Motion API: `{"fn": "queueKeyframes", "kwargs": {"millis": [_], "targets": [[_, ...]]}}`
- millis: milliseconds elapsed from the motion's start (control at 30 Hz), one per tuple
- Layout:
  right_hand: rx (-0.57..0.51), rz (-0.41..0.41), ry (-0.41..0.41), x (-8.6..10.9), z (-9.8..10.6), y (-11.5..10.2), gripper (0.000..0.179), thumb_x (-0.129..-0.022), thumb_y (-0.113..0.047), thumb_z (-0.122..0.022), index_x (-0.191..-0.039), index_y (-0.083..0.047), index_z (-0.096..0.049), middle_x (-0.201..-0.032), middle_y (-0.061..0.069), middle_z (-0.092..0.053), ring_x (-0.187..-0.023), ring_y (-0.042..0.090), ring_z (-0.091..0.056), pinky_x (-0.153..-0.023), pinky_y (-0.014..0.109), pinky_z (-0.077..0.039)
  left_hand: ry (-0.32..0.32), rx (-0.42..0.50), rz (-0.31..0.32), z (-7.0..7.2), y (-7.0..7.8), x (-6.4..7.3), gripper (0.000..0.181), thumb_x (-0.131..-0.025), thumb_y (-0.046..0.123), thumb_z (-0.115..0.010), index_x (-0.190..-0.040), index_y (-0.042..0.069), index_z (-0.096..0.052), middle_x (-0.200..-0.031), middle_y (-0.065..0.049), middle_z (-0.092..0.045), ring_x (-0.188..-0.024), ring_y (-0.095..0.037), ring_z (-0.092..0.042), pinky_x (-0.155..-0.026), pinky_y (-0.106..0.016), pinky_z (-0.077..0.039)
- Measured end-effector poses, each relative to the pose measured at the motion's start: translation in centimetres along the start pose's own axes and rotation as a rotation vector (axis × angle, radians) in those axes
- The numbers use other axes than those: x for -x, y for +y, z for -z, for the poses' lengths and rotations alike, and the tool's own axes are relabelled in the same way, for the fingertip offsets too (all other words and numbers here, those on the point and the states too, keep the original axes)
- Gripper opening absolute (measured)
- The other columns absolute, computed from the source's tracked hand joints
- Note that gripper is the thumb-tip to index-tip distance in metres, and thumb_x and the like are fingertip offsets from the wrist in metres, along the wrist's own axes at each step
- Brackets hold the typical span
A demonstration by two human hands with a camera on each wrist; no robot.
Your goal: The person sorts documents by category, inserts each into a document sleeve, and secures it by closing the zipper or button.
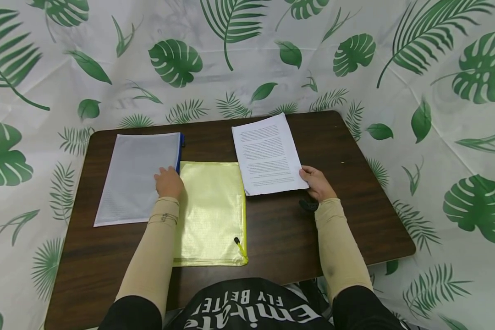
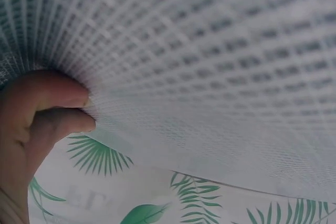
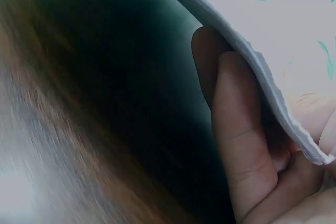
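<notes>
A translucent mesh zip folder [image 1: 138, 176] with a blue zip edge lies at the left of the table. My left hand [image 1: 169, 184] is at its right side; in the left wrist view, finger and thumb [image 2: 68, 121] pinch the mesh sheet. At the lower right corner of a stack of printed paper [image 1: 268, 156], my right hand [image 1: 318, 183] grips the sheets. Close up in the right wrist view, fingers [image 3: 239, 108] lie under the stack's edge [image 3: 252, 59]. A yellow mesh zip folder [image 1: 210, 213] lies between the hands, partly behind the left forearm.
The dark wooden table [image 1: 280, 243] ends near the person's torso. Behind it hangs a white leaf-print cloth [image 1: 247, 55]. A black zip pull [image 1: 237, 240] sits at the yellow folder's lower right. A dark band [image 1: 308, 205] is at the right wrist.
</notes>
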State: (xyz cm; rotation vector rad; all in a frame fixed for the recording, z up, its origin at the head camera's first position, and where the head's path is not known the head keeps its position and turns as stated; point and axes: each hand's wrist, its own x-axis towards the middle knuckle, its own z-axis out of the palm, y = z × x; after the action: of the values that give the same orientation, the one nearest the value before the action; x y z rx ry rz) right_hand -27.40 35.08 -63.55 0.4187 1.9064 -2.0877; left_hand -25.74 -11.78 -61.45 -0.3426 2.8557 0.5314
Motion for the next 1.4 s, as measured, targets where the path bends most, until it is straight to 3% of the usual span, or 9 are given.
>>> {"fn": "queueKeyframes", "kwargs": {"millis": [167, 600, 900, 1000, 1167, 1400], "targets": [[0.023, 0.017, -0.040, -0.1, -1.0, 0.0, 0.049, -0.107, -0.015, -0.049, -0.151, 0.004, -0.041, -0.104, 0.000, -0.068, -0.086, 0.010, -0.069, -0.071, 0.023, -0.057, -0.004, -0.030, -0.025, -0.4, 0.8, 0.1, 0.051, -0.104, 0.006, -0.035, -0.152, -0.013, -0.029, -0.152, -0.043, -0.026, -0.132, -0.061, -0.036, -0.088, -0.060, -0.054], [0.037, 0.003, -0.042, -0.2, -1.3, 0.0, 0.048, -0.108, -0.016, -0.049, -0.151, 0.002, -0.042, -0.105, 0.000, -0.068, -0.085, 0.010, -0.070, -0.068, 0.022, -0.057, -0.034, -0.024, 0.006, -0.2, 1.0, 0.3, 0.054, -0.105, 0.004, -0.033, -0.156, -0.010, -0.023, -0.157, -0.041, -0.019, -0.138, -0.060, -0.030, -0.082, -0.058, -0.057], [0.034, 0.000, -0.022, -0.4, -1.2, 0.1, 0.046, -0.107, -0.016, -0.050, -0.149, 0.001, -0.045, -0.101, -0.001, -0.070, -0.083, 0.010, -0.070, -0.065, 0.022, -0.056, -0.034, -0.030, -0.021, 0.0, 1.1, 0.2, 0.052, -0.105, 0.005, -0.031, -0.154, -0.013, -0.024, -0.155, -0.043, -0.022, -0.137, -0.062, -0.030, -0.096, -0.062, -0.050], [0.064, -0.008, -0.013, -0.5, -1.6, 0.1, 0.045, -0.107, -0.017, -0.049, -0.149, -0.001, -0.046, -0.104, 0.001, -0.069, -0.082, 0.010, -0.070, -0.062, 0.022, -0.055, -0.038, -0.032, -0.019, 0.1, 1.1, 0.2, 0.052, -0.105, 0.004, -0.031, -0.154, -0.014, -0.024, -0.155, -0.043, -0.022, -0.137, -0.062, -0.030, -0.096, -0.062, -0.050], [0.122, -0.030, -0.053, -0.8, -2.9, 0.1, 0.047, -0.108, -0.020, -0.050, -0.151, -0.005, -0.045, -0.115, 0.007, -0.067, -0.087, 0.012, -0.070, -0.067, 0.024, -0.057, -0.044, -0.039, -0.012, -0.1, 1.3, 0.1, 0.052, -0.105, 0.004, -0.033, -0.154, -0.013, -0.023, -0.155, -0.042, -0.021, -0.137, -0.061, -0.030, -0.091, -0.060, -0.053], [0.120, -0.043, -0.028, -1.1, -3.7, 0.1, 0.043, -0.107, -0.019, -0.050, -0.149, -0.006, -0.049, -0.121, 0.012, -0.064, -0.089, 0.014, -0.070, -0.068, 0.026, -0.057, -0.051, -0.030, -0.028, -0.1, 2.1, 0.6, 0.054, -0.105, 0.004, -0.034, -0.155, -0.011, -0.023, -0.156, -0.042, -0.020, -0.139, -0.061, -0.028, -0.091, -0.060, -0.054]]}}
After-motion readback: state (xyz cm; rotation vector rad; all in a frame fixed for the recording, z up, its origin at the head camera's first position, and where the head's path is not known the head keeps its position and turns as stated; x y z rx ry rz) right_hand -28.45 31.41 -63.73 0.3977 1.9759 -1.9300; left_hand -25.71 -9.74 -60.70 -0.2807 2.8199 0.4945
